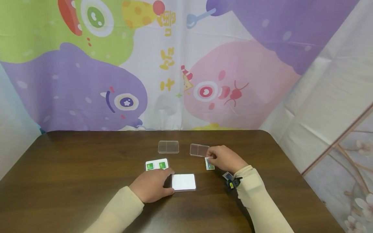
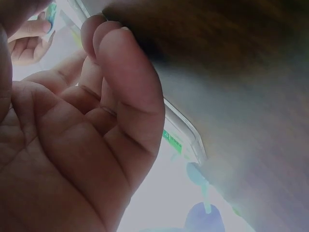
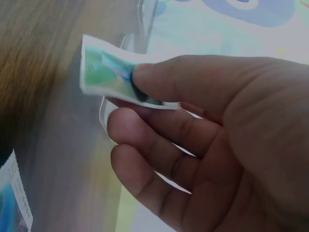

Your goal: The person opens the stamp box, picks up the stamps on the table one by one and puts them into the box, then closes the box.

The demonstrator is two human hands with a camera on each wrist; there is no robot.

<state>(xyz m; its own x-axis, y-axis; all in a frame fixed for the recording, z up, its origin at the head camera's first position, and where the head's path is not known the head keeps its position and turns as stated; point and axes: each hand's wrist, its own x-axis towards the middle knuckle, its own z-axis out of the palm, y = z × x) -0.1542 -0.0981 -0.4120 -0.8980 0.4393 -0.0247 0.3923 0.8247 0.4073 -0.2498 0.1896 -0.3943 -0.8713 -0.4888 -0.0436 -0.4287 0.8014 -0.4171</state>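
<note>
My left hand grips the left side of a flat clear case with a white insert, thumb at its near corner and fingers at its far one. In the left wrist view, the fingers curl at the tips. To the right, my right hand pinches a small white-bordered picture between thumb and index finger. Up close in the right wrist view, that picture is green and blue and bends slightly. Under the right wrist lies another small picture.
Behind the left hand sits a case with two green pictures, partly covered by the fingers. Farther back lie two clear lids, one at left and one beside the right hand. A printed cloth hangs behind the brown table.
</note>
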